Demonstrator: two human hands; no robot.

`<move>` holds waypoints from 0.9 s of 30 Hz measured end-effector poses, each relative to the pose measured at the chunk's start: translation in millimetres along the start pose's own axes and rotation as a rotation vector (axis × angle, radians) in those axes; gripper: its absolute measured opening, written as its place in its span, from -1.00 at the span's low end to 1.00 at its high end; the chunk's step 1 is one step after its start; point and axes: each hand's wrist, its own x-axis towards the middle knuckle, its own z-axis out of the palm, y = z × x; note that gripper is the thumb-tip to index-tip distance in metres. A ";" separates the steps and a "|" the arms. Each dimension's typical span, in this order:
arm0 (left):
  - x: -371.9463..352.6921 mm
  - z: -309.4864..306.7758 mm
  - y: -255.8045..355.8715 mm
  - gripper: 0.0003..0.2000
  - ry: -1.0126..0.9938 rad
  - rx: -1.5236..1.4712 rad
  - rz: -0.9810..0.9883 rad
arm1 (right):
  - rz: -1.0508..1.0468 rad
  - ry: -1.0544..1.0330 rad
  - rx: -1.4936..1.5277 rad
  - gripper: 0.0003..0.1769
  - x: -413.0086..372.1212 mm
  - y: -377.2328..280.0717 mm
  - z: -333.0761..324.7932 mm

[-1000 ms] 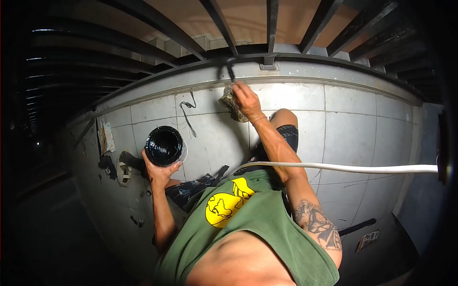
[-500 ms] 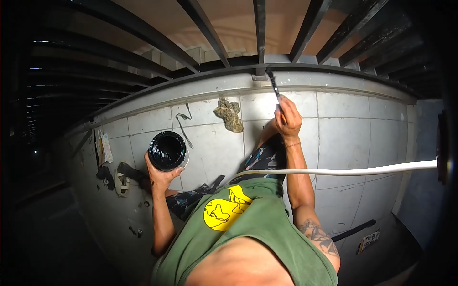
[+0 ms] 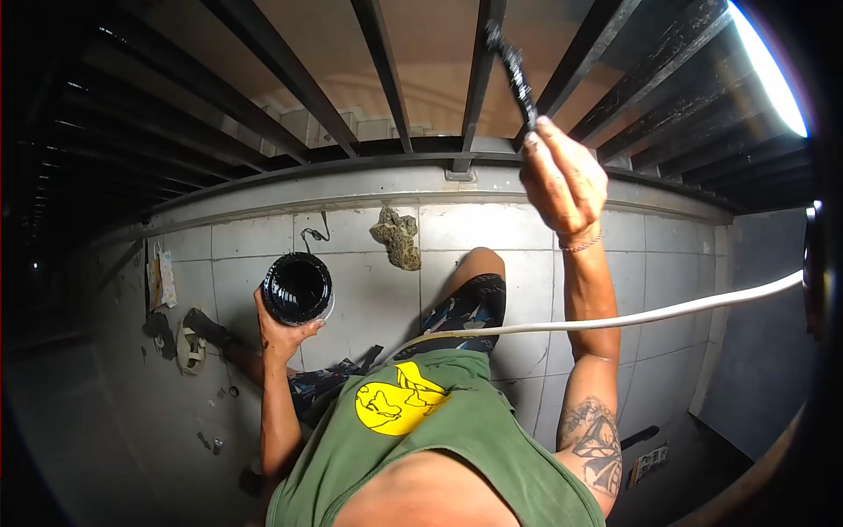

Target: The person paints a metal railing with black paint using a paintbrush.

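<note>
My left hand (image 3: 283, 338) is wrapped round the lower side of a paint can (image 3: 274, 288), its fingers and thumb at the can's wall. Wet black paint coats the inside of the can, and its mouth faces up toward me. Raised to the front right, my right hand (image 3: 571, 183) grips a paintbrush (image 3: 515, 77) smeared with glossy black paint. The brush points up and away, and its tip overlaps a dark upright bar (image 3: 479, 83) of the metal railing in this view.
The railing's bottom rail (image 3: 413, 156) runs above a low ledge (image 3: 369, 186). On the tiled floor (image 3: 351, 290) lie a crumpled patterned rag (image 3: 397, 239) and a dark strip (image 3: 316, 233). A white cable (image 3: 667, 312) crosses from the right to my waist. A sandal (image 3: 191, 341) is at the left.
My right hand has lifted the paintbrush from the railing's foot up along the bars, moving right and away. My left hand still holds the can. The view has shifted slightly.
</note>
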 end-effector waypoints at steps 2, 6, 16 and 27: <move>-1.6 -0.7 -1.9 -0.02 0.000 0.002 -0.005 | -0.032 0.064 -0.073 -0.76 10.7 2.4 0.4; -0.6 0.4 3.1 -0.04 0.015 0.018 0.000 | -0.050 -0.199 -0.036 -0.84 -23.9 0.0 9.6; 4.2 4.0 7.4 -0.02 -0.007 -0.043 0.014 | 0.272 -0.088 0.160 -0.67 -21.6 -19.0 10.1; 0.8 4.5 6.3 -0.01 -0.011 -0.098 -0.049 | 0.209 -0.075 0.073 -0.65 -27.7 -33.1 23.1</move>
